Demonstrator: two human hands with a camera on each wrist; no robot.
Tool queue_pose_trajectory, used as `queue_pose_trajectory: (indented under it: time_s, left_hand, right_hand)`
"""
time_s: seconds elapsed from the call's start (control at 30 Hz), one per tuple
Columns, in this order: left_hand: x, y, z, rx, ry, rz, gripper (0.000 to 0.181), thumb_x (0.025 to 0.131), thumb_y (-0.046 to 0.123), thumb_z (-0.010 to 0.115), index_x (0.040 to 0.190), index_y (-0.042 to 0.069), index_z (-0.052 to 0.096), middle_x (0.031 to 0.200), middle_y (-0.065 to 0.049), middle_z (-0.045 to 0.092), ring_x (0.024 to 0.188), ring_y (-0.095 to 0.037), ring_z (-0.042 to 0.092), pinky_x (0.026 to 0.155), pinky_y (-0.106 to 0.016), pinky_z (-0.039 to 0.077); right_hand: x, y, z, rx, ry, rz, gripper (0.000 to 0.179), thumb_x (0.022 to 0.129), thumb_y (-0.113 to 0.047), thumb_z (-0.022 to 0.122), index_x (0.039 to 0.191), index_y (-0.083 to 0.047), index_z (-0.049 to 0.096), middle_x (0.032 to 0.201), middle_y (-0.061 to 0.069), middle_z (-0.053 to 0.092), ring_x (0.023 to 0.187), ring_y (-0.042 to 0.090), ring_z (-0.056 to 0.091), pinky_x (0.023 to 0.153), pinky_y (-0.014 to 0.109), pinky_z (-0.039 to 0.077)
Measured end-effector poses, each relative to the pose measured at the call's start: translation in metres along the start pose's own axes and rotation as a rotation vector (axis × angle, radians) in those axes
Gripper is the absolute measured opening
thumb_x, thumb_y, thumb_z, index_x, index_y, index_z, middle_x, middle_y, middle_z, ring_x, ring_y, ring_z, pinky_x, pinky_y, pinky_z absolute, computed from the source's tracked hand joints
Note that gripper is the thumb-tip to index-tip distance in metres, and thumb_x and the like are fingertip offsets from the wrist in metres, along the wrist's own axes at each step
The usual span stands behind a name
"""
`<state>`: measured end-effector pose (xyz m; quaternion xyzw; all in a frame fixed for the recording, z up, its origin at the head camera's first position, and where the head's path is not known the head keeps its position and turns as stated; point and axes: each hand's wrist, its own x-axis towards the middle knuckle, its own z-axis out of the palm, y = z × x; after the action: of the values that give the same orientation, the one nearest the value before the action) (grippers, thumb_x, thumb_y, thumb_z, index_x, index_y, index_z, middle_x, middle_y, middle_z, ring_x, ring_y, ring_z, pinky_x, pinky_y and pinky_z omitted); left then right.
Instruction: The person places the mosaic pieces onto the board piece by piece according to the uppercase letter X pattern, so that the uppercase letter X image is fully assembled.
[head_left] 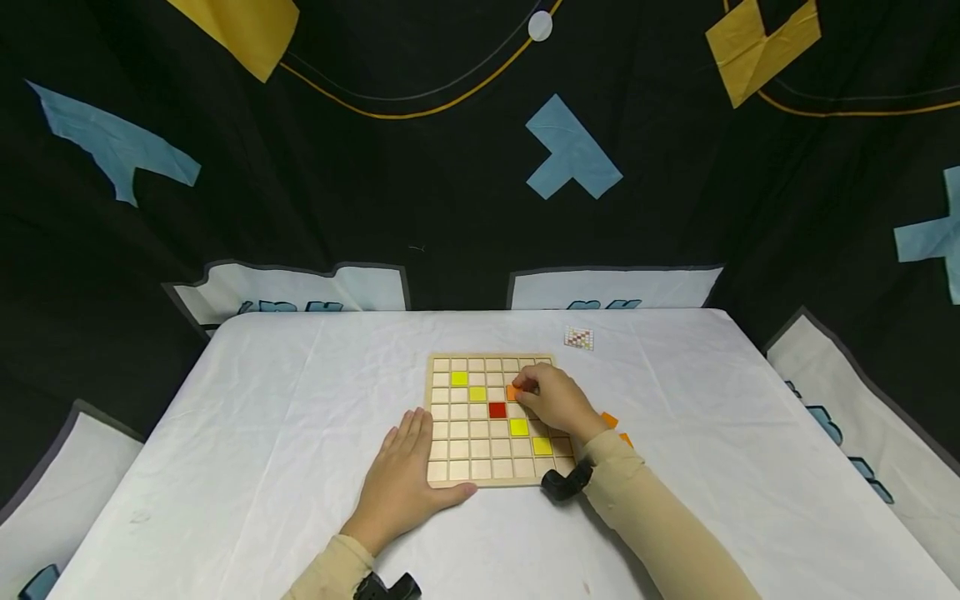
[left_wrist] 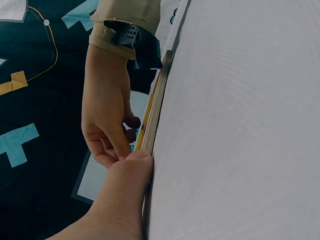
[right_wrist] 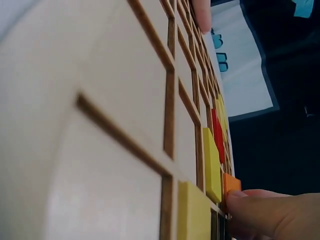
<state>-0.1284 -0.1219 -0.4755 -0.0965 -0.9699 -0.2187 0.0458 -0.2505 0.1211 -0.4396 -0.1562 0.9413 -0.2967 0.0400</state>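
Observation:
A wooden grid board (head_left: 459,450) lies on the table. Several yellow tiles (head_left: 518,427) run diagonally across its cells, with a red tile (head_left: 497,410) at the middle of that line. My right hand (head_left: 558,402) pinches an orange tile (right_wrist: 231,183) between thumb and fingertips, right at a cell up and right of the red one. My left hand (head_left: 405,479) lies along the board's left side with straight fingers, its thumb stretched out at the near edge. In the left wrist view that thumb (left_wrist: 122,185) overlaps the board's edge.
Loose orange tiles (head_left: 610,419) lie right of the board, partly hidden by my right forearm. A small card with a coloured grid pattern (head_left: 579,337) sits beyond the board's far right corner. A white cloth (head_left: 285,417) covers the table, with dark curtains (head_left: 450,192) behind.

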Motion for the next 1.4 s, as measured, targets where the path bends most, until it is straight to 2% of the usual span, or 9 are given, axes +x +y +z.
queue_pose_trajectory:
  time_s: [0.13,0.27,0.5,0.77,0.9,1.07,1.23,1.4]
  left_hand:
    - [0.000,0.000,0.001,0.001,-0.002,-0.002,0.128,0.071,0.083,0.062,0.153,-0.007,0.024,0.162,-0.021,0.024,0.154,-0.034,0.018,0.125,-0.051,0.019]
    - [0.000,0.000,0.001,-0.004,-0.005,-0.003,0.127,0.072,0.083,0.062,0.153,-0.007,0.025,0.162,-0.021,0.023,0.154,-0.034,0.018,0.125,-0.052,0.018]
    - [0.000,0.001,0.000,-0.005,-0.003,0.002,0.127,0.072,0.083,0.062,0.153,-0.007,0.024,0.162,-0.021,0.023,0.154,-0.034,0.018,0.125,-0.052,0.018]
    - [0.000,0.001,-0.002,-0.004,0.003,-0.001,0.127,0.072,0.082,0.064,0.153,-0.008,0.025,0.162,-0.022,0.024,0.153,-0.034,0.019,0.124,-0.052,0.020]
    - [0.000,0.001,-0.002,-0.003,0.003,0.000,0.126,0.072,0.081,0.064,0.153,-0.008,0.025,0.162,-0.022,0.024,0.153,-0.035,0.019,0.124,-0.052,0.020]
    - [0.000,0.001,-0.002,-0.004,-0.002,-0.001,0.127,0.072,0.082,0.063,0.153,-0.008,0.025,0.162,-0.022,0.024,0.153,-0.035,0.018,0.124,-0.052,0.019]
    - [0.000,0.001,-0.002,-0.002,-0.002,0.002,0.127,0.072,0.082,0.063,0.153,-0.008,0.024,0.162,-0.022,0.023,0.153,-0.034,0.018,0.125,-0.052,0.019]
    - [0.000,0.002,-0.001,-0.005,-0.002,0.000,0.127,0.072,0.082,0.064,0.153,-0.008,0.025,0.162,-0.022,0.024,0.153,-0.035,0.018,0.125,-0.052,0.019]
  right_hand:
    - [-0.005,0.000,-0.002,-0.006,-0.023,-0.004,0.003,0.092,-0.018,0.072,0.093,-0.019,0.075,0.101,-0.003,0.066,0.086,0.014,0.055,0.081,0.033,0.049]
    - [-0.012,0.001,-0.009,-0.001,-0.026,0.000,0.004,0.091,-0.018,0.073,0.093,-0.020,0.075,0.096,-0.004,0.063,0.084,0.014,0.054,0.078,0.032,0.047]
    - [-0.033,0.019,-0.030,-0.033,-0.032,0.024,0.018,0.091,-0.018,0.072,0.108,-0.017,0.070,0.093,-0.001,0.061,0.084,0.016,0.054,0.075,0.032,0.045]
    - [-0.057,0.054,-0.061,-0.119,-0.070,0.078,0.035,0.090,-0.015,0.073,0.123,-0.011,0.066,0.103,0.006,0.063,0.096,0.023,0.056,0.088,0.043,0.048]
    - [-0.063,0.066,-0.069,-0.134,-0.084,0.120,0.032,0.087,-0.013,0.074,0.118,-0.008,0.068,0.101,0.008,0.063,0.094,0.024,0.057,0.090,0.047,0.049]
    - [-0.066,0.073,-0.072,-0.120,-0.112,0.169,0.023,0.086,-0.014,0.076,0.107,-0.008,0.071,0.099,0.006,0.064,0.088,0.020,0.056,0.083,0.041,0.051]
    - [-0.066,0.073,-0.070,-0.076,-0.092,0.176,0.016,0.087,-0.012,0.075,0.099,-0.012,0.064,0.093,0.004,0.063,0.081,0.018,0.055,0.072,0.033,0.048]
    - [-0.062,0.064,-0.065,-0.043,-0.048,0.147,0.015,0.090,-0.013,0.073,0.100,-0.016,0.062,0.092,0.003,0.066,0.077,0.017,0.055,0.064,0.028,0.044]
